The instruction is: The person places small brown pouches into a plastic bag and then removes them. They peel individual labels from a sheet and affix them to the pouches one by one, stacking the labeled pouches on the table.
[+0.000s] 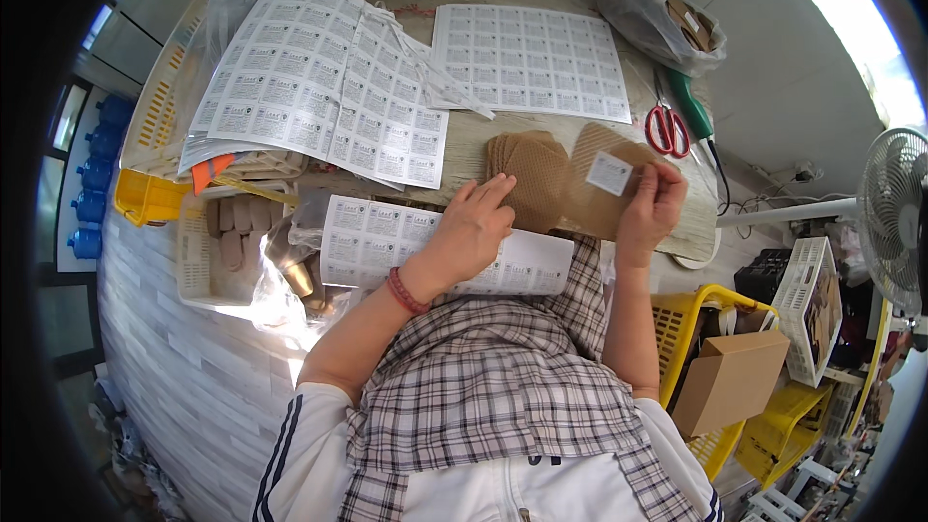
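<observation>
My right hand [652, 211] pinches the right edge of a thin brown patterned insole-like piece [586, 201]. A small white square label [609, 173] sits on that piece. To its left lies a stack of similar brown pieces [524, 174], fanned out on the table. My left hand [476, 232] rests with its fingers stretched out, the tips at the stack's left edge. Beneath the left hand and wrist, a label sheet [372, 244] lies across the table's front edge and my lap; the right part of its upper row is bare.
More label sheets [290, 77] lie at the left and a stack of them [532, 58] at the back. Red-handled scissors [667, 130], a green-handled corded tool [688, 101] and a plastic bag [643, 14] are at the right. Crates [696, 319] stand beside me; a fan [889, 198] is far right.
</observation>
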`<act>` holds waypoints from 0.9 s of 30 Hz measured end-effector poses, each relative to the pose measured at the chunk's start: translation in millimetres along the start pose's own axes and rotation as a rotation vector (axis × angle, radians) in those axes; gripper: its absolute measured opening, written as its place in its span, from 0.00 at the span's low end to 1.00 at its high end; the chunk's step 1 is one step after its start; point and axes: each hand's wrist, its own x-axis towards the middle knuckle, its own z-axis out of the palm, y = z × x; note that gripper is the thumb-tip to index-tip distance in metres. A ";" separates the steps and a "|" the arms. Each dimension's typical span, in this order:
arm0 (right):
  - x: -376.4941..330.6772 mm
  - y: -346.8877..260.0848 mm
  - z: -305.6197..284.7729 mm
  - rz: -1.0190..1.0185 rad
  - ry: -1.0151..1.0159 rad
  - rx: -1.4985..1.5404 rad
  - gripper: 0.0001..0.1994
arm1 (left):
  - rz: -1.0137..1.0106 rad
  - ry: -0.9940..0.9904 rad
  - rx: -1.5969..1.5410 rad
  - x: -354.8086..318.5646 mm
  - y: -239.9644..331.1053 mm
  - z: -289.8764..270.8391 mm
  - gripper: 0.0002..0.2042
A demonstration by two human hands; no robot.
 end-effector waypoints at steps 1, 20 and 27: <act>14.3 3.3 -11.5 0.044 0.017 -0.042 0.07 | 0.004 0.017 -0.004 -0.5 -0.1 0.3 0.05; -75.7 -46.9 -6.0 -0.354 -0.640 -0.239 0.08 | -0.304 0.051 -0.250 -27.1 14.8 -43.1 0.05; -88.3 -46.8 4.0 -0.445 -0.516 -0.248 0.09 | -0.320 0.025 -0.320 -18.2 12.7 -36.6 0.05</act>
